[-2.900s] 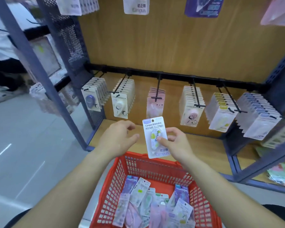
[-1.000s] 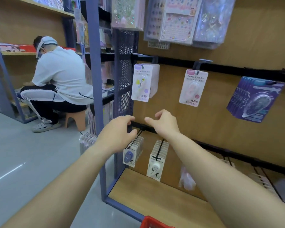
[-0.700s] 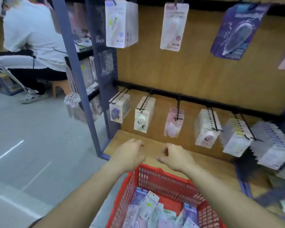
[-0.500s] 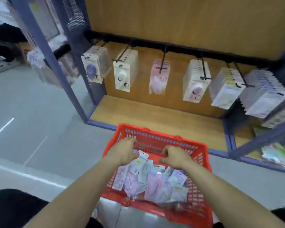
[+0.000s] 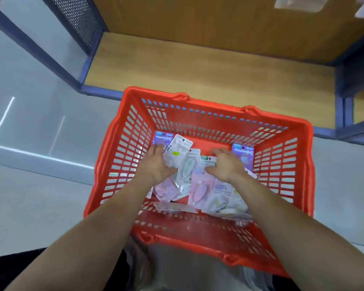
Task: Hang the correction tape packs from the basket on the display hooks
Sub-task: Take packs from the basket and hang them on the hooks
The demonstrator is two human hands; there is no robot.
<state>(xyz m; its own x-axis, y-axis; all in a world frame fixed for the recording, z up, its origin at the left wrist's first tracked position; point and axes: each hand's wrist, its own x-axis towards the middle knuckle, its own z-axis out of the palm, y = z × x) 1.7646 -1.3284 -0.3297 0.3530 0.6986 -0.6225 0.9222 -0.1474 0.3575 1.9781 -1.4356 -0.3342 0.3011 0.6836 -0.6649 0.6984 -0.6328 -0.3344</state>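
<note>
The red basket (image 5: pixel 303 131) sits in front of me with several correction tape packs (image 5: pixel 200 185) lying loose on its bottom, in white, pink and purple. Both my hands reach down into it. My left hand (image 5: pixel 156 164) rests flat on the left side of the pile, its thumb against a tilted white pack (image 5: pixel 178 153) with a yellow sticker. My right hand (image 5: pixel 225 164) lies with fingers spread over packs on the right, beside a purple pack (image 5: pixel 243 152). Neither hand has lifted a pack. The display hooks are out of view.
The wooden bottom shelf (image 5: pixel 198 66) of the blue-framed rack lies just beyond the basket. A perforated blue side panel (image 5: pixel 78 19) stands at the upper left. Blurred hanging packs (image 5: pixel 298 3) show at the top right edge. Grey floor (image 5: pixel 40 122) runs along the left.
My right hand hung the pack it held on an upper hook. My view then dropped from the hooks to the basket, and both hands came down into the pile.
</note>
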